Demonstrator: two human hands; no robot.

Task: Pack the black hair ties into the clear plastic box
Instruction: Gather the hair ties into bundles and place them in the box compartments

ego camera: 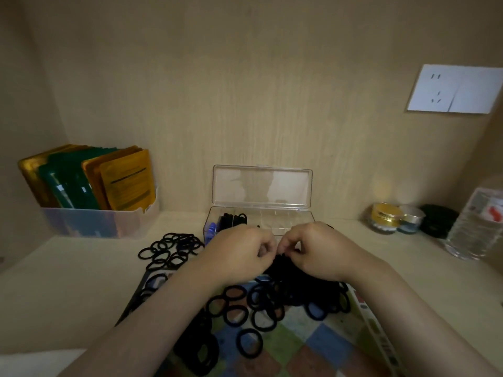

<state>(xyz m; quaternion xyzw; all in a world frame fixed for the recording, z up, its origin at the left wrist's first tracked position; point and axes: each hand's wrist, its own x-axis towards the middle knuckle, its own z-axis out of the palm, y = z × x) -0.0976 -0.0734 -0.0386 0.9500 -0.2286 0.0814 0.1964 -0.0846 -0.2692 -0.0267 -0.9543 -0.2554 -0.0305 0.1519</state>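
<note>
left hand (pixel 239 254) and right hand (pixel 317 248) both curled, pinching a bunch of hair ties (pixel 296 281) from the front-centre pile, just before the open clear box (pixel 261 213) at the worktop (pixel 68 281) back edge; ties look light, soft, stretchy, snag-prone: pinch bands anywhere, several together

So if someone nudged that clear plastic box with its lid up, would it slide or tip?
It would probably slide easily: the clear plastic box looks thin-walled and mostly empty, with few hair ties at its left end, on a smooth table. The raised lid might tip it backward if pushed high up. It looks rigid, not floppy.
</note>
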